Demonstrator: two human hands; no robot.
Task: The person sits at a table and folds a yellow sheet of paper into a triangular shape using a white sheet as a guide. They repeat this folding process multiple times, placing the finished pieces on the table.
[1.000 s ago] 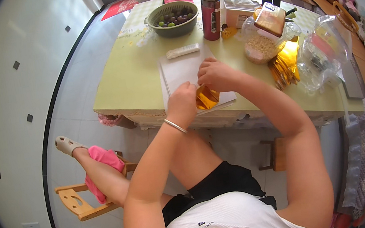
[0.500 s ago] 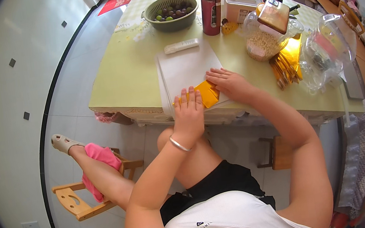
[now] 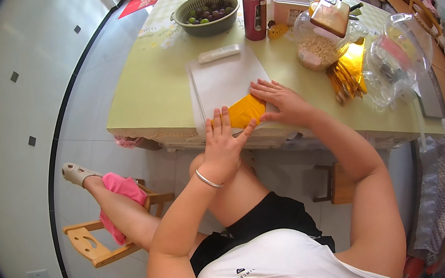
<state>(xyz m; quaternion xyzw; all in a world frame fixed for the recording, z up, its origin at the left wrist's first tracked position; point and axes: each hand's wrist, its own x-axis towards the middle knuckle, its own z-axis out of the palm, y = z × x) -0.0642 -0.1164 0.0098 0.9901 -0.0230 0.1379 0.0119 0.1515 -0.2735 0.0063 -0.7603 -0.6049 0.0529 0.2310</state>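
The gold sheet (image 3: 247, 111) lies flat between the two hands, on white paper (image 3: 230, 81) that extends forward from the fingertips over the tabletop (image 3: 151, 95). The paper probably serves as a smooth, clean backing, and the palms-down pose suggests the sheet is being kept flat and steady from both ends.

The white stick-shaped object (image 3: 219, 53) rests ahead of the left hand on the far end of the paper, where it may act as a weight. The pile of gold sheets (image 3: 348, 73) sits to the right of the right hand, seemingly for easy reach. The colander of fruit (image 3: 211, 28) and the dark red flask (image 3: 255, 14) stand well ahead of both hands, likely out of the way; the clear jar (image 3: 317, 53) is ahead and right of the right hand.

The left hand (image 3: 223, 144) is open, its fingers spread over the sheet's left end and its thumb stretched rightward along the near edge. The right hand (image 3: 281, 102) is open too, fingers close together at the right end, thumb apart near the corner. Neither pinches anything; how hard they press I cannot tell.
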